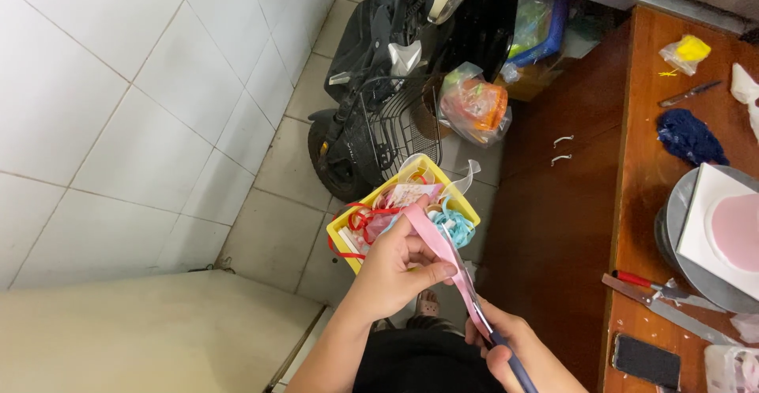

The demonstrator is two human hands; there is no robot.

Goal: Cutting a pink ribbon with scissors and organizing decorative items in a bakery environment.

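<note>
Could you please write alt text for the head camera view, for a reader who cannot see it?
Seen from above, a person's left hand holds a pink ribbon while the right hand closes scissors on it, above a yellow basket of ribbons.

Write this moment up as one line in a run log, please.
left hand: holds pink ribbon | right hand: grips blue-handled scissors at ribbon | below: yellow basket of ribbons | right: wooden counter

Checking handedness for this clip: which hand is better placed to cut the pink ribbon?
Right, probably. The right hand holds the blue-handled scissors against the pink ribbon, while the left hand pinches the ribbon above the yellow basket.
</note>
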